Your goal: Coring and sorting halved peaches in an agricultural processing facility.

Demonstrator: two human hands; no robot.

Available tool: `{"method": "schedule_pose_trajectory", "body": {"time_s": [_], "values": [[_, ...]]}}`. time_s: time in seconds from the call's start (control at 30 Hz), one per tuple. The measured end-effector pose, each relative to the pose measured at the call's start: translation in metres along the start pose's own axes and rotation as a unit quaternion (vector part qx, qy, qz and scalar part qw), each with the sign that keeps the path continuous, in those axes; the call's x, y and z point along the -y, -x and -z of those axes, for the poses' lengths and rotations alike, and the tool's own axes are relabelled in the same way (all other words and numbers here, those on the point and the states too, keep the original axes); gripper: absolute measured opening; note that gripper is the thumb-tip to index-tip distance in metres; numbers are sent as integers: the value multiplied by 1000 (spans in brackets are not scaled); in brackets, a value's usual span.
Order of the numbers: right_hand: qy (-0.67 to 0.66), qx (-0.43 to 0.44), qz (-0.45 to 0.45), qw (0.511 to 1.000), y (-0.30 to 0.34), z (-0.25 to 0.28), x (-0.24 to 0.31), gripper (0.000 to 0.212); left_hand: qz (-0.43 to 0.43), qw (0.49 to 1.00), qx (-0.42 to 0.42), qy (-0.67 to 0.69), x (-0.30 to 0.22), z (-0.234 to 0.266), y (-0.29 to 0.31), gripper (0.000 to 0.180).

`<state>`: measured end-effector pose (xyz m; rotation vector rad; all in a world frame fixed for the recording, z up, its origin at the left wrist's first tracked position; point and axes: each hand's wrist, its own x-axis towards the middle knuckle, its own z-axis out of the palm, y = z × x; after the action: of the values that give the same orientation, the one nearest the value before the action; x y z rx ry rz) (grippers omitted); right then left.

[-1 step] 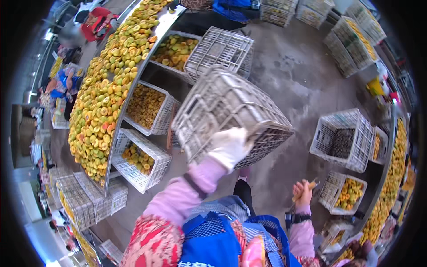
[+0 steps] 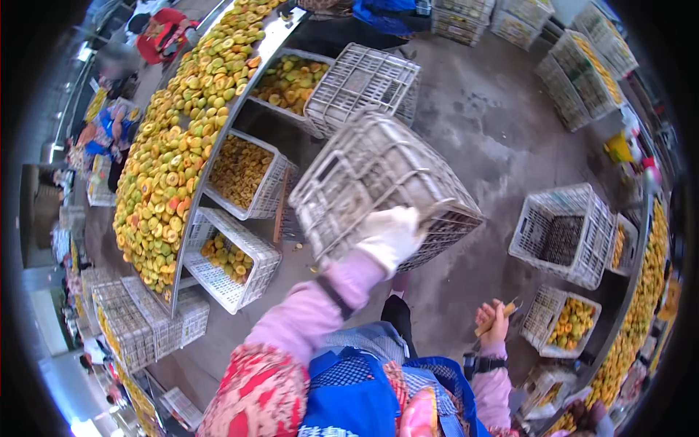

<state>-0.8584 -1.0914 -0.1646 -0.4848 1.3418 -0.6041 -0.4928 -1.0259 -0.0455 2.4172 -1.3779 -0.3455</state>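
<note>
Gripping a boxy grey plastic crate, tilted but not yet released, in our white-gloved left hand, we clasp a slim tan-handled tool in our right hand.

Fruit-processing workshop. Long table heaped with halved yellow-green fruit; slatted plastic crates of fruit along its edge; stacked crates on the stained floor. Person in red beyond the table; left rim blurred, perhaps more people there.
</note>
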Motion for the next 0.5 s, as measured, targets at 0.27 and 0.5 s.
{"method": "schedule_pose_trajectory", "body": {"time_s": [0.27,0.5], "values": [[-35,111,-4,993,-76,-109,-20,41,-23,995,87,40,-80,-173,-109,29],[-6,51,14,999,-141,-85,-31,36,-52,951,182,246,-63,-198,-62,22]]}}
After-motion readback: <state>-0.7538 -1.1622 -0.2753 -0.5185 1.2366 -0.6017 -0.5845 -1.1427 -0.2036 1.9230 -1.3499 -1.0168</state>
